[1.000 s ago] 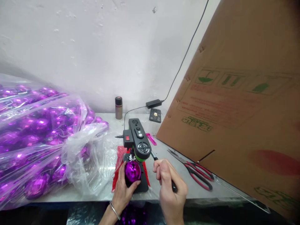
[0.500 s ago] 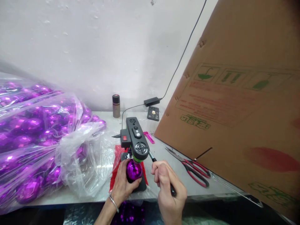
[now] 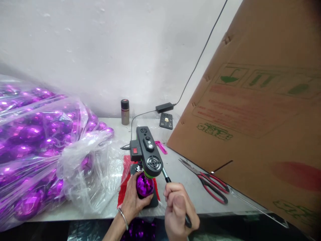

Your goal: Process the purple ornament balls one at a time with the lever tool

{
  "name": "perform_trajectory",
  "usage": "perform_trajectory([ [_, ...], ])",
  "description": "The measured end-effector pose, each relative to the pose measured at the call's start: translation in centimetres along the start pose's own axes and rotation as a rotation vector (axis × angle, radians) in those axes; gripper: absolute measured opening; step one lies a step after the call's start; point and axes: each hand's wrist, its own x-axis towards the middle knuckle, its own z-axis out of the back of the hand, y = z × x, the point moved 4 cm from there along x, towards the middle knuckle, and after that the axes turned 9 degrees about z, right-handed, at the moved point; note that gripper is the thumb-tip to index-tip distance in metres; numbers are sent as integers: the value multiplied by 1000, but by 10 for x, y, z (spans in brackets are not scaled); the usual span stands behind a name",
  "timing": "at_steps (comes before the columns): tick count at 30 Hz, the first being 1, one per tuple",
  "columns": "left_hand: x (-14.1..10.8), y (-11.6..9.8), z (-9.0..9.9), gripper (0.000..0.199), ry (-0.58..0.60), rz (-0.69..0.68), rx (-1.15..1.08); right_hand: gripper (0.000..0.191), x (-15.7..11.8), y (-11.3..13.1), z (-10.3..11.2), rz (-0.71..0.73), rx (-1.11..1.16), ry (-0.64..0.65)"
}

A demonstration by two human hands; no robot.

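My left hand (image 3: 134, 193) is wrapped round a shiny purple ball ornament (image 3: 145, 186), keeping it under the front end of a black bench machine (image 3: 149, 152). The ball's top meets the green underside of the machine's head. A silver bangle (image 3: 123, 218) circles my left wrist. My right hand (image 3: 181, 208) is closed on the black grip of the machine's lever handle (image 3: 166, 176), which slants out from the right side of the head. Beneath the machine's base lies a red cloth or sheet (image 3: 124, 179).
A clear plastic bag (image 3: 80, 147) of purple balls fills the left. Red-handled scissors (image 3: 213, 187) lie right, beside a leaning cardboard box (image 3: 240, 144). Behind stand a small bottle (image 3: 125, 113), a power adapter (image 3: 165, 107) and a black card-like item (image 3: 166, 121). More purple balls (image 3: 140, 231) show below the table edge.
The lever and my right hand sit slightly lower. My left hand still holds the ball under the machine head. The whole view has shifted a little.
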Motion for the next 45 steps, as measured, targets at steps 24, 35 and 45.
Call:
perform_trajectory([
  [24,1,-6,1,76,6,-20,15,42,-9,-7,0,-3,22,-47],
  [35,3,-11,1,78,0,-18,27,48,3,-4,-5,26,26,-76],
  [45,8,-10,-3,77,-7,-30,29,48,3,-7,-6,16,23,-102],
])
